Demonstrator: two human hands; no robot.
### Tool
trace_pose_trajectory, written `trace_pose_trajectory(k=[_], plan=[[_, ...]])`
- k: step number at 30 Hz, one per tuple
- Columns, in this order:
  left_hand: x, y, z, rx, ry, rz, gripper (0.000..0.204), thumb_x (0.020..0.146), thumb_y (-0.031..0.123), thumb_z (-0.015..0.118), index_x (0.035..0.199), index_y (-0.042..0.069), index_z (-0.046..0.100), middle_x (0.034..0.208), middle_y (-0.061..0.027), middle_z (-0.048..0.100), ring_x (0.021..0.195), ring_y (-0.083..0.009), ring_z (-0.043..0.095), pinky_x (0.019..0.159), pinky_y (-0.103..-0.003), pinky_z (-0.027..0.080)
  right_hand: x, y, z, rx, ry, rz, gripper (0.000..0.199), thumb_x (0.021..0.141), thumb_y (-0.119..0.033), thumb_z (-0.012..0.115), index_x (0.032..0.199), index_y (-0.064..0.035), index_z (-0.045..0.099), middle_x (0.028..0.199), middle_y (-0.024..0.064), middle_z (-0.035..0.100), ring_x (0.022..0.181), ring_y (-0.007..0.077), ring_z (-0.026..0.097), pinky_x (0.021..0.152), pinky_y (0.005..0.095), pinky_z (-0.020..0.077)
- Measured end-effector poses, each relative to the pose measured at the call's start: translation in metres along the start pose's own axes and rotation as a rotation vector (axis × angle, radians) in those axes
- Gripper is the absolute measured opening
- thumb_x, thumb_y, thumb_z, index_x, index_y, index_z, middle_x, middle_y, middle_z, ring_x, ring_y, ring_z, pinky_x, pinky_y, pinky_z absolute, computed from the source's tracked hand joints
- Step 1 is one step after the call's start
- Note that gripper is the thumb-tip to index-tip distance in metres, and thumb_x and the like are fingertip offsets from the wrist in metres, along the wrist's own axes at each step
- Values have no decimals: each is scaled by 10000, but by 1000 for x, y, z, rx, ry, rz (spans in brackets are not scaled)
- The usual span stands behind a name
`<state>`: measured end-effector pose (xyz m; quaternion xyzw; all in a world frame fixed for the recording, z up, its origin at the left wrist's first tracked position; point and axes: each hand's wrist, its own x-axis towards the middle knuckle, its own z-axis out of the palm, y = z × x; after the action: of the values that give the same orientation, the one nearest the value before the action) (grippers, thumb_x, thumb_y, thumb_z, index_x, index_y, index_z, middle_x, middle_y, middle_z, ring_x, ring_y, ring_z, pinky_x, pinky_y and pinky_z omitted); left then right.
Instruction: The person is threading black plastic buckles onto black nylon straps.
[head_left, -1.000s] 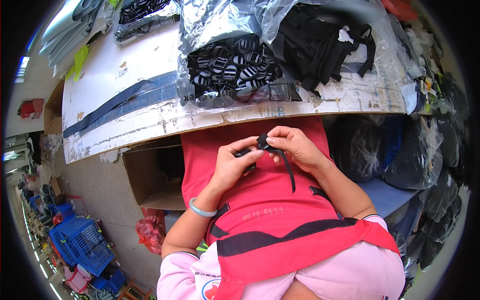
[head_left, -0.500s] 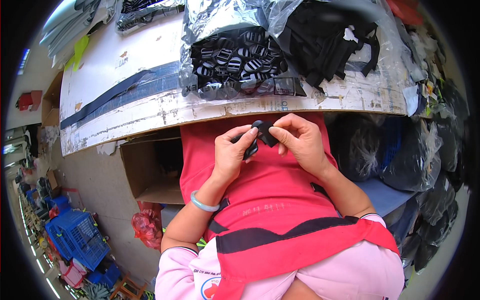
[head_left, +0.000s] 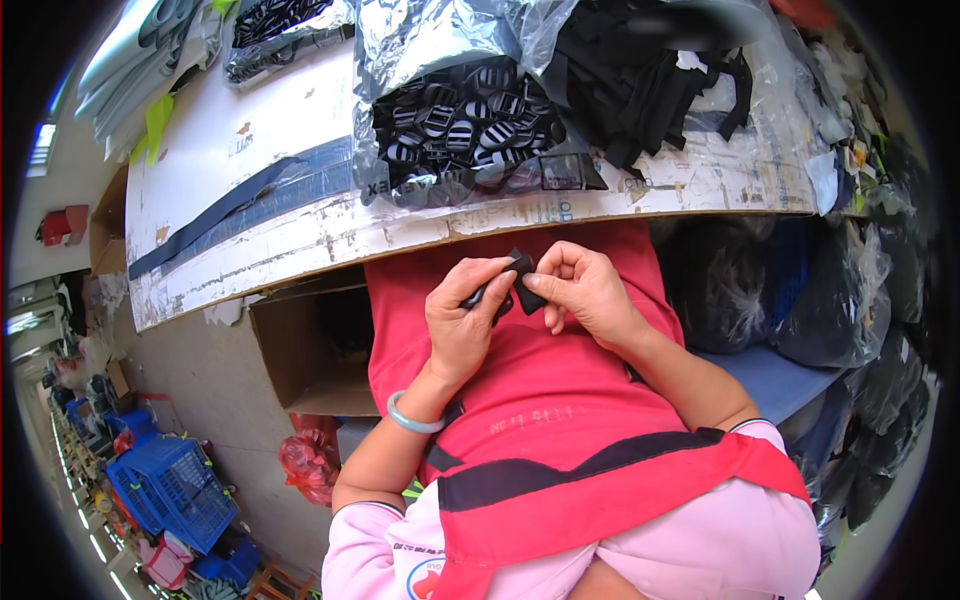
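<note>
My left hand (head_left: 456,318) is closed around a small black plastic buckle (head_left: 476,297), which is mostly covered by the fingers. A short black webbing strip (head_left: 524,290) runs between both hands, just in front of the table edge. Thumb and fingers of my right hand (head_left: 592,302) pinch its right side. Whether the strip passes through the buckle is hidden. Beyond the hands, an open clear bag of black ladder-lock buckles (head_left: 460,135) lies on the table. A heap of black webbing strips (head_left: 630,85) lies to its right.
The worn white tabletop (head_left: 290,110) carries a long dark strap (head_left: 220,218) at the left and another bag of black parts (head_left: 280,30) farther back. An open cardboard box (head_left: 300,350) is beneath. Black bags (head_left: 835,300) crowd the right; blue crates (head_left: 170,490) stand lower left.
The black strip has turned between my fingers and now hangs more upright. My right hand has shifted slightly left and down, closer to my left hand.
</note>
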<state>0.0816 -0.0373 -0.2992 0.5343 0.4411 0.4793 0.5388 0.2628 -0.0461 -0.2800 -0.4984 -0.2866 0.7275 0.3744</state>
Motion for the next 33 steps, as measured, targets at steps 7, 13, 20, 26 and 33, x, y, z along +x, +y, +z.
trace_pose_trajectory(k=[7, 13, 20, 26, 33], plan=[[-1, -5, -4, 17, -38, 93, 168, 863, -11, 686, 1030, -3, 693, 932, -87, 652, 774, -133, 605, 629, -235, 492, 1, 3, 7, 154, 49, -104, 131, 920, -75, 651, 984, -33, 545, 818, 40, 625, 620, 99, 625, 536, 221, 531], [-1, 0, -9, 21, -74, 112, 177, 853, -12, 694, 1029, 8, 697, 918, -90, 650, 768, -147, 610, 635, -250, 497, 2, -3, 1, 156, 1, -112, 188, 943, -109, 626, 1097, -13, 576, 812, 45, 628, 629, 111, 634, 572, 236, 551], [-14, 13, -17, 172, -238, 212, 203, 825, -47, 697, 1012, 30, 703, 911, -94, 627, 771, -167, 615, 645, -255, 504, -1, -18, -19, -119, -322, 130, 160, 918, -157, 675, 917, 3, 674, 806, 31, 641, 672, 73, 604, 595, 217, 510], [-22, 24, -18, 154, -275, 217, 267, 777, -76, 720, 1007, 59, 717, 890, -84, 596, 758, -178, 617, 615, -273, 500, 2, -10, -17, -63, -175, -143, 136, 904, -116, 688, 928, 16, 671, 1020, 50, 639, 854, 71, 595, 780, 228, 497], [-25, 25, -20, 179, -304, 248, 228, 794, -79, 709, 991, 36, 713, 885, -81, 596, 744, -146, 603, 594, -239, 488, 2, -10, -14, -21, -120, -91, 120, 912, -114, 675, 933, 2, 655, 906, 38, 662, 839, 84, 613, 782, 241, 514]])
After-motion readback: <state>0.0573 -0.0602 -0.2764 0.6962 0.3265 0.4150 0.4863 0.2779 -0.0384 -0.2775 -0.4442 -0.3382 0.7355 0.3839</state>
